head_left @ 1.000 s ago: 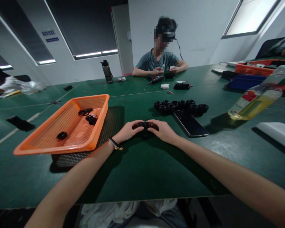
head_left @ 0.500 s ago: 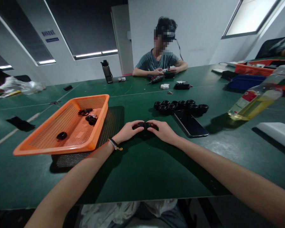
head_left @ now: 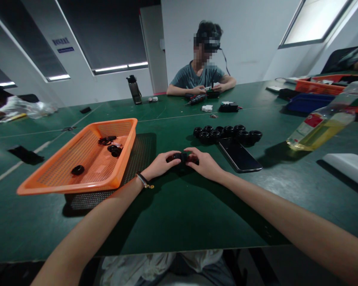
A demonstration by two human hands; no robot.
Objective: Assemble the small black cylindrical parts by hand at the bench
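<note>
My left hand (head_left: 160, 164) and my right hand (head_left: 205, 163) meet at the middle of the green table (head_left: 179, 214). Both are closed around a small black round part (head_left: 181, 157) that shows between the fingertips. Behind them lies a cluster of several black ring-shaped parts (head_left: 226, 133). An orange mesh basket (head_left: 83, 157) to the left holds a few more black rings (head_left: 111, 145).
A dark phone (head_left: 239, 155) lies right of my hands. A tilted bottle of yellow liquid (head_left: 322, 127) and a white flat object (head_left: 349, 165) are at the right. Across the table a person (head_left: 201, 75) handles small parts. Orange and blue trays (head_left: 313, 93) sit far right.
My right hand's fingers have shifted slightly on the black part; both hands stay in the same place.
</note>
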